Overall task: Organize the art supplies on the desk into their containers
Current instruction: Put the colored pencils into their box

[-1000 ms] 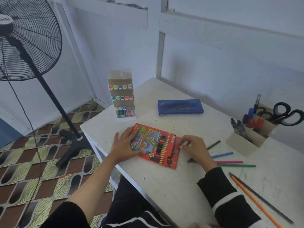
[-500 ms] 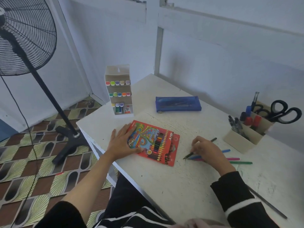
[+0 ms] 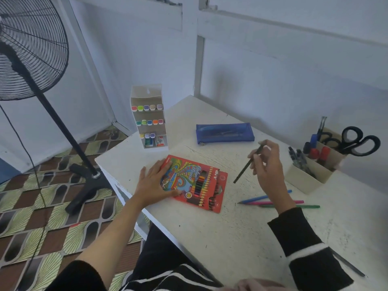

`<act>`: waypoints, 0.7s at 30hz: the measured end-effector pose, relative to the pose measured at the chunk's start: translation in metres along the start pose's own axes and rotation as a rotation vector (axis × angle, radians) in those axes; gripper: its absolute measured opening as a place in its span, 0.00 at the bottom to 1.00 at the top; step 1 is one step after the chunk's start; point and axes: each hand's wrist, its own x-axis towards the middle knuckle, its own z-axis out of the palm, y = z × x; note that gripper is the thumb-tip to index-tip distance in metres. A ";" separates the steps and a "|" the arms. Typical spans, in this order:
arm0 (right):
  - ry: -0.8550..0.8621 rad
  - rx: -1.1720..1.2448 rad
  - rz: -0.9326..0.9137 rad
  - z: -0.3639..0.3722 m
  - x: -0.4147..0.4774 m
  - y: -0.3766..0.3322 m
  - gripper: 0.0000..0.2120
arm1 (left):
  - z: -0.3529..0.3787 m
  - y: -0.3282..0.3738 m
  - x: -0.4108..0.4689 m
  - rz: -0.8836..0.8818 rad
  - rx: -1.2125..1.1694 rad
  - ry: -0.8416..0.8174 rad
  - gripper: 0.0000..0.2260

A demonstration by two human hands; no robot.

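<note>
A home study corner: a white desk (image 3: 210, 238) against pale panelled walls, a pedestal fan (image 3: 31, 49) on patterned floor tiles (image 3: 42, 227) beside the desk.

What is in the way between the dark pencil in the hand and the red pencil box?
Nothing visible. The right hand pinches the thin dark pencil in the air, and only white desk lies between it and the flat red cardboard pencil box. The left hand rests on the box's left part, away from that path.

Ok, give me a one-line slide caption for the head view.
Left hand rests flat on the red coloured-pencil box while the right hand holds a dark pencil above the white desk.
</note>
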 end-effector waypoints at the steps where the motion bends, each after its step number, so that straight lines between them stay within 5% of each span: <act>1: 0.042 0.046 0.006 0.000 0.000 -0.002 0.16 | 0.000 0.000 0.000 -0.001 -0.001 0.000 0.57; 14: 0.321 0.400 0.460 0.018 -0.026 0.030 0.07 | 0.000 0.000 0.000 -0.002 0.001 -0.002 0.57; 17: 0.244 0.192 0.556 0.017 -0.029 0.043 0.06 | 0.000 0.000 0.000 -0.005 -0.004 -0.004 0.57; 21: -0.021 -0.171 0.398 0.015 -0.027 0.045 0.08 | -0.001 0.000 0.000 -0.005 -0.009 -0.004 0.57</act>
